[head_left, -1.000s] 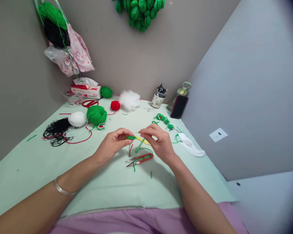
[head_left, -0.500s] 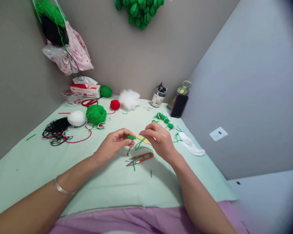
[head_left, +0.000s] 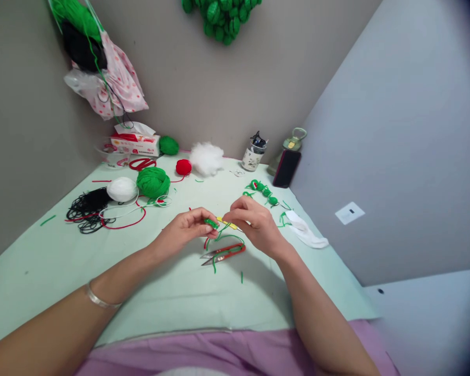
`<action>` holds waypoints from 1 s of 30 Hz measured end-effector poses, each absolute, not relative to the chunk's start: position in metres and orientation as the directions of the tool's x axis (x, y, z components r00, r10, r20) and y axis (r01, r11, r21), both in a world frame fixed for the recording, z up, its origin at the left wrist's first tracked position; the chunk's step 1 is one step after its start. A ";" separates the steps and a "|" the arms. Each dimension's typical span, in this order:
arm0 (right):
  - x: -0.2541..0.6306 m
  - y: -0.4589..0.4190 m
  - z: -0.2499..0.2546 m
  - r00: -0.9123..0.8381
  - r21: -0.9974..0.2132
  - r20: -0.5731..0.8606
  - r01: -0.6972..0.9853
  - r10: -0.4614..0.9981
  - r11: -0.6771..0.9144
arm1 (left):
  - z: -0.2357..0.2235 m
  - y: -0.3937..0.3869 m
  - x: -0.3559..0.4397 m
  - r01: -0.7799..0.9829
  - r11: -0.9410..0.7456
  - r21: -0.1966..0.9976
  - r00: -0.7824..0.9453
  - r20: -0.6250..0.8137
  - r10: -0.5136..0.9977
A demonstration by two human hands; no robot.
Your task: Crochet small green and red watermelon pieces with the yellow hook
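Note:
My left hand (head_left: pixel 194 228) pinches a small green crocheted piece (head_left: pixel 210 223) between thumb and fingertips. Close by on the right, my right hand (head_left: pixel 250 219) has its fingertips pressed together on green yarn (head_left: pixel 224 228); whether a needle is there too is hidden. Between and behind the hands shows a yellow-handled crochet hook (head_left: pixel 232 225), apparently lying on the table. Orange-handled thread snips (head_left: pixel 229 252) rest below the hands, with green yarn trailing across them. A short red yarn end (head_left: pixel 206 243) hangs or lies just under my left hand.
Green, white and red yarn balls (head_left: pixel 153 181), black yarn (head_left: pixel 86 209) and red scissors (head_left: pixel 142 164) lie at left. Stuffing (head_left: pixel 207 159), a cup (head_left: pixel 254 156), a phone (head_left: pixel 286 168) and a bottle (head_left: pixel 294 140) stand behind. Small green pieces (head_left: pixel 266 192) and white cloth (head_left: pixel 306 231) lie right.
The green piece has tilted in my left fingers, its right end dipping lower. My right hand stays almost in place, and the green yarn loop below it hangs lower. The view has shifted slightly.

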State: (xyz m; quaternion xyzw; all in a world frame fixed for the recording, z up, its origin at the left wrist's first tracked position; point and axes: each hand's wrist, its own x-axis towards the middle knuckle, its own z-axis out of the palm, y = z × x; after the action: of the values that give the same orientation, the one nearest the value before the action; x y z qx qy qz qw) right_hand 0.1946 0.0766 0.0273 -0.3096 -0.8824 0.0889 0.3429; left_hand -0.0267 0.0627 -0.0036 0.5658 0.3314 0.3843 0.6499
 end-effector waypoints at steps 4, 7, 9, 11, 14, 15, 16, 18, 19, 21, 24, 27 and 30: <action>0.195 0.078 0.027 -0.555 -0.581 0.479 0.381 0.680 0.719 | 0.001 0.061 -0.027 -0.163 0.090 0.983 0.541 0.013 0.841; 0.194 0.078 0.027 -0.526 -0.665 0.458 0.332 0.716 0.669 | 0.006 0.060 -0.027 -0.152 0.100 0.983 0.559 0.002 0.829; 0.194 0.078 0.027 -0.518 -0.685 0.449 0.323 0.728 0.653 | 0.008 0.059 -0.027 -0.136 0.098 0.986 0.558 -0.005 0.830; 0.193 0.078 0.027 -0.518 -0.697 0.439 0.319 0.734 0.642 | 0.009 0.059 -0.027 -0.139 0.090 0.986 0.557 0.003 0.831; 0.194 0.079 0.026 -0.522 -0.709 0.428 0.313 0.738 0.632 | 0.007 0.060 -0.027 -0.154 0.101 0.983 0.558 0.002 0.830; 0.194 0.079 0.026 -0.520 -0.713 0.424 0.313 0.741 0.627 | 0.006 0.061 -0.027 -0.157 0.111 0.981 0.557 -0.005 0.831; 0.195 0.080 0.025 -0.517 -0.717 0.420 0.314 0.746 0.622 | 0.005 0.061 -0.027 -0.159 0.118 0.980 0.554 -0.011 0.832; 0.196 0.081 0.025 -0.514 -0.727 0.411 0.313 0.753 0.611 | 0.004 0.062 -0.028 -0.161 0.125 0.979 0.548 -0.017 0.837; 0.196 0.081 0.025 -0.515 -0.732 0.406 0.311 0.755 0.606 | 0.004 0.062 -0.028 -0.162 0.127 0.979 0.545 -0.018 0.838; 0.196 0.081 0.025 -0.516 -0.740 0.403 0.302 0.756 0.601 | 0.004 0.062 -0.028 -0.163 0.130 0.978 0.543 -0.021 0.840; 0.196 0.081 0.026 -0.518 -0.743 0.401 0.299 0.756 0.599 | 0.003 0.062 -0.028 -0.168 0.132 0.977 0.537 -0.021 0.844; 0.195 0.081 0.026 -0.520 -0.737 0.402 0.305 0.754 0.603 | 0.004 0.061 -0.028 -0.167 0.135 0.977 0.531 -0.026 0.847; 0.195 0.079 0.026 -0.524 -0.725 0.411 0.309 0.746 0.616 | 0.004 0.062 -0.029 -0.162 0.137 0.977 0.534 -0.030 0.845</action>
State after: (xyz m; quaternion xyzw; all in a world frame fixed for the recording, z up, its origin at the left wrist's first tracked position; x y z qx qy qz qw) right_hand 0.1949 0.0793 0.0263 -0.3215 -0.8205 0.2978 0.3672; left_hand -0.0286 0.0619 0.0036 0.5447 0.3136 0.3670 0.6857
